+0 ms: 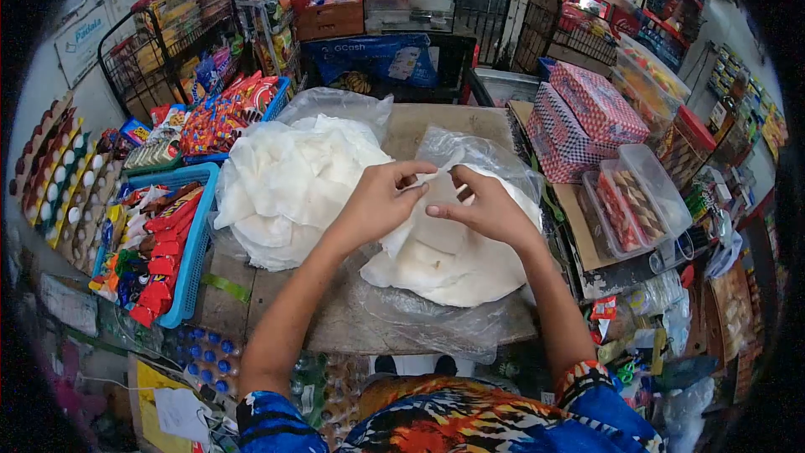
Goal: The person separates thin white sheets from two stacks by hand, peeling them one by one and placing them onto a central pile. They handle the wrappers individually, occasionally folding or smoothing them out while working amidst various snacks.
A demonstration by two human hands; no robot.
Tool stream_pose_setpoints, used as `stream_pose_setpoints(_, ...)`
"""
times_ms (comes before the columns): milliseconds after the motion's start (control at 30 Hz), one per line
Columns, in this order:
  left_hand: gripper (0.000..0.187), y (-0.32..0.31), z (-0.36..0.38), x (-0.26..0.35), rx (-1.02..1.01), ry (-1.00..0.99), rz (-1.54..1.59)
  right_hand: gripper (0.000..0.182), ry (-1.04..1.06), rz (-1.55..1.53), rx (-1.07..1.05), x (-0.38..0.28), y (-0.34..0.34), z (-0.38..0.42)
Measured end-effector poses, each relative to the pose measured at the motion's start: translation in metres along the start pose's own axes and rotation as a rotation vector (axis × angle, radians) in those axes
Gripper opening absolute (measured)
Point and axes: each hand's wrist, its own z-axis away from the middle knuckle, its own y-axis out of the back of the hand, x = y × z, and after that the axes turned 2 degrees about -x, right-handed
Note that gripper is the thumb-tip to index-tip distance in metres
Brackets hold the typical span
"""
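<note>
A thin white spring roll wrapper (439, 195) is raised between my two hands. My left hand (379, 201) pinches its left edge with thumb and fingers. On the other side, my right hand (489, 211) has curled fingers on the sheet, its thumb pointing left. Beneath both hands lies a stack of white wrappers (453, 273), spread on a clear plastic bag (436, 319). Left of it rises a larger, ruffled pile of wrappers (293, 184), with clear plastic (344, 105) behind it.
The piles rest on a worn wooden table (335, 331). At left stand a blue basket of snack packs (210, 193) and egg trays (71, 180). To the right are checkered boxes (579, 122) and clear containers of wafer sticks (633, 201). Bottles with blue caps (205, 356) stand below the table's front edge.
</note>
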Motion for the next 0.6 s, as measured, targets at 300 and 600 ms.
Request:
stream_pose_setpoints(300,0.024,0.005,-0.001,-0.014,0.035,-0.057,-0.011,0.042,-0.103,-0.126,-0.192,-0.012,0.007,-0.026)
stream_pose_setpoints(600,0.023,0.055,-0.011,-0.043,0.098,0.221,0.453,0.029,-0.028,-0.131,0.058,0.033,0.023,-0.019)
